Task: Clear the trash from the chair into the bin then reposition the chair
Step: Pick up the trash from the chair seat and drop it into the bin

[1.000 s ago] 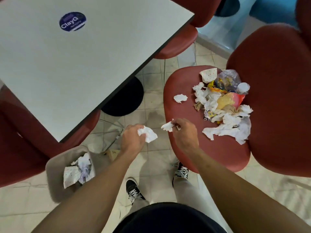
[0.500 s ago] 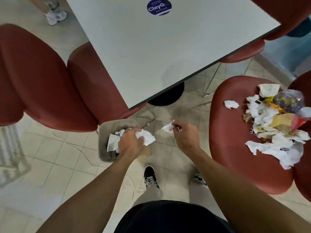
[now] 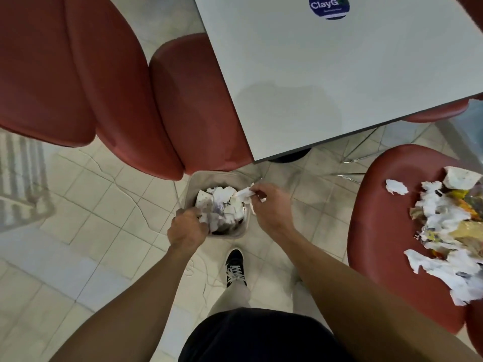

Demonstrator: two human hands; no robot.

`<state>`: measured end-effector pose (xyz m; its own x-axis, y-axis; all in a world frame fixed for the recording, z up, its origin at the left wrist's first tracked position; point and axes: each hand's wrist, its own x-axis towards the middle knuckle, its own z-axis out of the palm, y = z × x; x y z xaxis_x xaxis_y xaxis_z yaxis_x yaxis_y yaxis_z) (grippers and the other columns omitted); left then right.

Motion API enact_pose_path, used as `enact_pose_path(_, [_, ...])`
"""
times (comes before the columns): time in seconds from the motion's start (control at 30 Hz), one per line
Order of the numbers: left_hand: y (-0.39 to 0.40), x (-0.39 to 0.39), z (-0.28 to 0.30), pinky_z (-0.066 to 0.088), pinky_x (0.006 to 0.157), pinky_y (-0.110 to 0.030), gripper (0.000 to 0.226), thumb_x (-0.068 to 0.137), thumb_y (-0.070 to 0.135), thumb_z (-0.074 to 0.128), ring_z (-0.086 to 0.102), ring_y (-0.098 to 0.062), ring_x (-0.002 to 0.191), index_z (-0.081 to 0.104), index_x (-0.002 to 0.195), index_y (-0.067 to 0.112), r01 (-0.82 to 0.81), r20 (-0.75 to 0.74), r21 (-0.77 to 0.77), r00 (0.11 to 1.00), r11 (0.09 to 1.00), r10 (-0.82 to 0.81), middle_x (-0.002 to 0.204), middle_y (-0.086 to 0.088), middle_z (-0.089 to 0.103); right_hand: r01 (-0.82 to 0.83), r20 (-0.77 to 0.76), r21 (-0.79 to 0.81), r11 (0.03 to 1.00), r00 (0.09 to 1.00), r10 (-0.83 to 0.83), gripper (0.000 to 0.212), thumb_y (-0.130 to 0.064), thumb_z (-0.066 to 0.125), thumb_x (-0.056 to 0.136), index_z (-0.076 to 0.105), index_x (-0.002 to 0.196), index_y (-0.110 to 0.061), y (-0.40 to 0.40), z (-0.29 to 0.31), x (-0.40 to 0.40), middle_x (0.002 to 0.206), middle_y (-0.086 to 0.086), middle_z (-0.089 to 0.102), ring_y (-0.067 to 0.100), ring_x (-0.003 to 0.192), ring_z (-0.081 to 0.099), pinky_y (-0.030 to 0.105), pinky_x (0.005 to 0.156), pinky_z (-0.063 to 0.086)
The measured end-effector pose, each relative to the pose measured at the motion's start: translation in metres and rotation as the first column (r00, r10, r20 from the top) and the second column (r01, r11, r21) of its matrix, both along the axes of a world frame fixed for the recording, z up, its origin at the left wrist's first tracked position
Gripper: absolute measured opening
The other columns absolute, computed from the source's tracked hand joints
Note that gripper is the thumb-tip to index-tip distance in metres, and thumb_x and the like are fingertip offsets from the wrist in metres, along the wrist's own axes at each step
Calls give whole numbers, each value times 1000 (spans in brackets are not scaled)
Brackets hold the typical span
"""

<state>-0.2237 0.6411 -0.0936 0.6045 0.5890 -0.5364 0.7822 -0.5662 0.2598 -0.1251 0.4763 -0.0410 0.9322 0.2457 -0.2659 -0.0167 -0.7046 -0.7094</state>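
A beige bin [image 3: 218,176] stands on the tiled floor in front of my feet, with white paper inside it. My left hand [image 3: 187,229] hovers over the bin's near-left rim, fingers curled on a crumpled tissue [image 3: 209,220] that blends into the paper below. My right hand [image 3: 271,207] is above the bin's right rim and pinches a small tissue scrap [image 3: 244,192]. To the right is the red chair [image 3: 384,231]. Its seat carries a trash pile [image 3: 444,226] of torn tissue and coloured wrappers, with one loose tissue piece [image 3: 396,186] apart from it.
A white table [image 3: 326,74] with a blue round sticker [image 3: 328,6] overhangs just beyond the bin. Two more red chairs [image 3: 78,74] [image 3: 193,113] stand at the left, one touching the bin's far side. My black shoe [image 3: 235,267] is right behind the bin.
I have turned left, away from the chair. Both hands have carried their tissue from beside the seat to directly over the bin.
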Motion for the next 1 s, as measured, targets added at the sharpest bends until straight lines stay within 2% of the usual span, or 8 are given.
enact_pose_path(0.1, [4,-2,0,48,84,-39,39,76,26,61,58,-32,101,64,114,29,-28,9,-26,1000,999,28,114,-9,58,-2,-12,49,999,1000,2,19,-10,62,85,71,100,-16,16,-1,-2,96,-3,70,8,84,60,18,75,47])
enact_pose_path(0.2, [8,-1,0,46,80,-35,36,76,28,62,59,-31,100,65,111,29,-41,4,-32,999,999,41,112,-7,61,-5,-56,42,999,998,7,17,-16,64,85,68,102,-19,23,-4,-3,99,-7,67,6,86,57,16,75,42])
enact_pose_path(0.33, [9,4,1,48,80,-33,29,79,28,61,61,-30,98,66,108,28,-48,26,-44,998,998,50,110,-5,65,-18,-65,-56,998,998,14,15,-16,60,87,67,99,-17,15,-8,2,99,-1,66,17,88,61,29,79,48])
enact_pose_path(0.5, [-4,20,7,48,86,-35,35,81,26,60,61,-30,103,62,116,27,-25,39,-54,999,998,27,113,-6,66,41,-84,-84,996,995,-49,20,-14,59,87,68,104,-18,-11,-8,10,106,1,66,16,92,61,23,78,43])
enact_pose_path(0.6, [-21,34,11,48,84,-35,32,84,28,60,61,-31,105,64,115,28,34,56,-46,998,998,-31,113,-7,66,57,-84,-91,994,994,-65,22,-15,58,88,67,108,-19,-32,-9,14,109,-1,65,9,88,56,20,74,39])
enact_pose_path(0.77, [-55,56,18,49,84,-37,25,85,30,58,61,-30,104,65,108,29,147,82,-33,986,989,-144,111,-5,66,136,-134,-76,988,980,-145,21,-17,59,89,66,109,-19,-72,-12,20,114,2,63,12,87,57,25,78,46])
enact_pose_path(0.93, [-104,80,18,41,72,-28,16,85,27,54,57,-25,84,66,95,28,288,75,-21,955,958,-285,100,0,67,213,-142,-83,974,964,-223,23,-19,59,89,64,111,-20,-132,-19,23,118,1,60,13,92,58,25,82,46])
enact_pose_path(1.0, [-127,91,15,46,79,-31,17,84,27,55,61,-28,93,67,97,27,319,70,-24,946,948,-316,102,-1,67,256,-149,-81,963,953,-266,25,-18,59,89,64,113,-18,-160,-22,25,121,3,59,17,98,59,29,88,48])
